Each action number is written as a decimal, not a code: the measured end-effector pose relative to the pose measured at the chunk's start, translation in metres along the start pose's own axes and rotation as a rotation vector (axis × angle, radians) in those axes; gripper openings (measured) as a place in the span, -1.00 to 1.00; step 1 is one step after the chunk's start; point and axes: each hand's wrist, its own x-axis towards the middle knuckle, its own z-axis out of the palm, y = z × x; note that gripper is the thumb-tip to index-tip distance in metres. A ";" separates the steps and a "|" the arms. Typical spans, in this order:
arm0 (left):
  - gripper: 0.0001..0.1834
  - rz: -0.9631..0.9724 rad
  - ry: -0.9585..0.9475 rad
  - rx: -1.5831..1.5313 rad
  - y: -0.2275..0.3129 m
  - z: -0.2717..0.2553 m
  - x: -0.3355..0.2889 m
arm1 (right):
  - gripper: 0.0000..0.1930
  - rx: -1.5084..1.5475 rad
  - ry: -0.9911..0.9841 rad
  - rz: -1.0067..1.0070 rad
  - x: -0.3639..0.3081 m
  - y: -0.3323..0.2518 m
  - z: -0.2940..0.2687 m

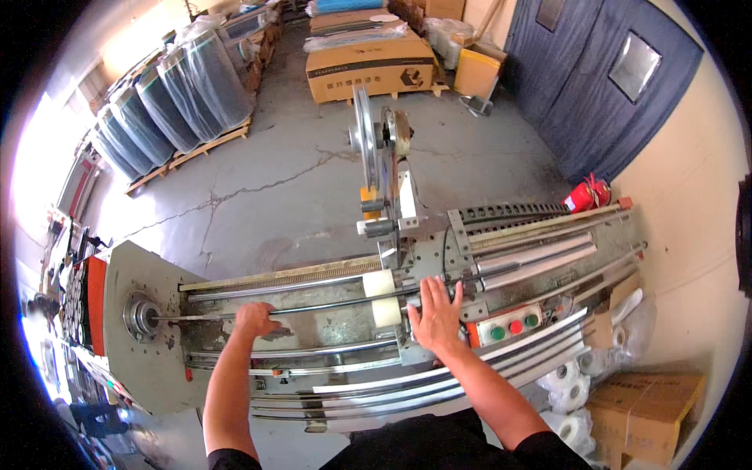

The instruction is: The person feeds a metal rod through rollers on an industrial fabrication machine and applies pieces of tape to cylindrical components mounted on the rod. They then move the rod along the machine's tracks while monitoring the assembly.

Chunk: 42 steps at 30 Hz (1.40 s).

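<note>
A long thin dark rod [329, 304] runs from the round chuck [143, 316] of a lathe-like machine [145, 266] on the left, past a cream-white block [381, 298], toward the right. My left hand [254, 319] is closed around the rod between chuck and block. Right of the block, my right hand [437, 313] lies over the rod at the metal carriage [429, 254], fingers spread and palm down. Whether its fingertips press on the rod I cannot tell. Beside that hand is a control box [507, 327] with green and red buttons.
Behind the carriage rises an arm with a large wheel [365, 137]. Several rods on a white sheet [439, 384] lie along the machine's near side. Wrapped rolls [572, 388] and a cardboard box [646, 415] stand at the lower right. A red fire extinguisher [581, 196] is beyond the machine.
</note>
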 end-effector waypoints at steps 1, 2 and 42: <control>-0.37 0.033 -0.006 -0.001 0.025 -0.006 0.005 | -0.27 0.010 0.008 -0.023 -0.001 0.002 0.000; -0.35 0.069 -0.028 0.006 0.047 -0.009 0.006 | -0.27 0.020 -0.022 -0.037 0.000 0.004 0.000; -0.19 0.230 -0.091 -0.011 0.070 -0.010 0.022 | -0.29 -0.017 0.059 0.078 -0.008 -0.006 -0.001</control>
